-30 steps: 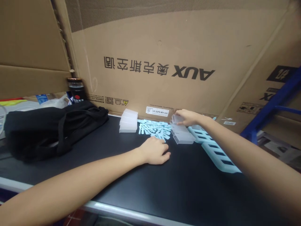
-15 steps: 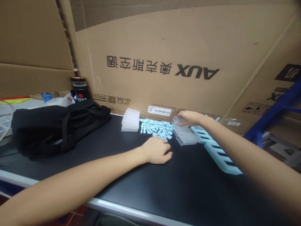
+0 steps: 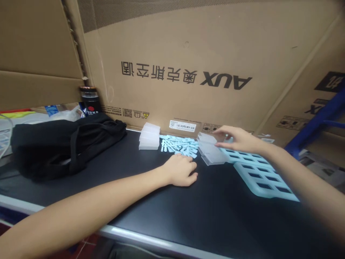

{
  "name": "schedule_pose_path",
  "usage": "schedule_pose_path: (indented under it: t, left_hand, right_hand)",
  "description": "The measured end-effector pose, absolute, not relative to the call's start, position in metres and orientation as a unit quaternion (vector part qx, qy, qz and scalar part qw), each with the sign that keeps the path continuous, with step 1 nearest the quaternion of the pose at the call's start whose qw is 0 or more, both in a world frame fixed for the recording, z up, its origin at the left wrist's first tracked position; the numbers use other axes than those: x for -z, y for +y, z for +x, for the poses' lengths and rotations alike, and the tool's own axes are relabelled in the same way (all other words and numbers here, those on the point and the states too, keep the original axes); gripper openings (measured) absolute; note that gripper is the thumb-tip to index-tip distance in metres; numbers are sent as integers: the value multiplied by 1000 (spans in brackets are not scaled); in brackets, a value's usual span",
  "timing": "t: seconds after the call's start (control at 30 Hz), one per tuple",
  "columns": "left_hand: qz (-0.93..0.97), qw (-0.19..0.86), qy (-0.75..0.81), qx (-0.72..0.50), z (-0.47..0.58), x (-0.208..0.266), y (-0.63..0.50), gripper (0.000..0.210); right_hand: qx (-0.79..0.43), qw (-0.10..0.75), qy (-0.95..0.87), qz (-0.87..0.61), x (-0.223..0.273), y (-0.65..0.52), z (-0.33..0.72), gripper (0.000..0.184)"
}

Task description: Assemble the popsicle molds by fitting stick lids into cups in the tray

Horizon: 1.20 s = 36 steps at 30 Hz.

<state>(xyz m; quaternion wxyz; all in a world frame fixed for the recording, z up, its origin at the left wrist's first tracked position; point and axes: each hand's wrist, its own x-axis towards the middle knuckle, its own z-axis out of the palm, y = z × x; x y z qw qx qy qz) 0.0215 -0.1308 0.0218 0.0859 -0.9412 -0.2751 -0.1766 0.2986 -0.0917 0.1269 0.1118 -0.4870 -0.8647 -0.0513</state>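
Note:
My left hand (image 3: 182, 170) rests on the black tabletop (image 3: 167, 208) at the near edge of a pile of small light-blue plastic pieces (image 3: 179, 144). Its fingers are loosely bent and the thumb stands apart; no held thing shows. My right hand (image 3: 234, 139) hovers over the stacked translucent plastic boxes (image 3: 212, 151), right of the pile. Thumb and fingers are spread apart there, with nothing seen between them. Under and beside the right wrist lie light-blue plastic frames (image 3: 258, 176) with rectangular openings. Another row of translucent boxes (image 3: 149, 136) stands left of the pile.
A large cardboard box (image 3: 172, 43) with printing forms a wall behind the table. At the left lies a black cloth bag (image 3: 67, 144), with a dark bottle (image 3: 91, 100) behind it. A blue metal bar (image 3: 309, 129) slants up at the right.
My right hand has moved right and its fingers have parted, away from the upper translucent box. More of the light-blue frames shows. My left hand has stayed nearly still.

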Motion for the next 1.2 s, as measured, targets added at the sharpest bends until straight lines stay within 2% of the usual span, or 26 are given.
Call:
schedule_pose_path:
  t: [0.17, 0.37, 0.47, 0.67, 1.2]
  left_hand:
    - [-916, 141, -292, 237, 44, -28, -113, 27]
    - [-921, 137, -311, 189, 70, -19, -81, 27]
    - [-923, 125, -313, 184, 73, -14, -76, 29]
    - [-921, 127, -316, 188, 73, -13, -77, 31]
    - [-937, 104, -294, 159, 73, -13, -77, 26]
  right_hand:
    - [101, 146, -877, -446, -76, -127, 328, 58]
    - [146, 161, -867, -448, -41, -112, 327, 56]
    - [164, 146, -862, -458, -37, -114, 321, 51]
    - [190, 135, -852, -469, -34, -117, 318, 54]
    - [179, 131, -856, -467, -38, -124, 313, 41]
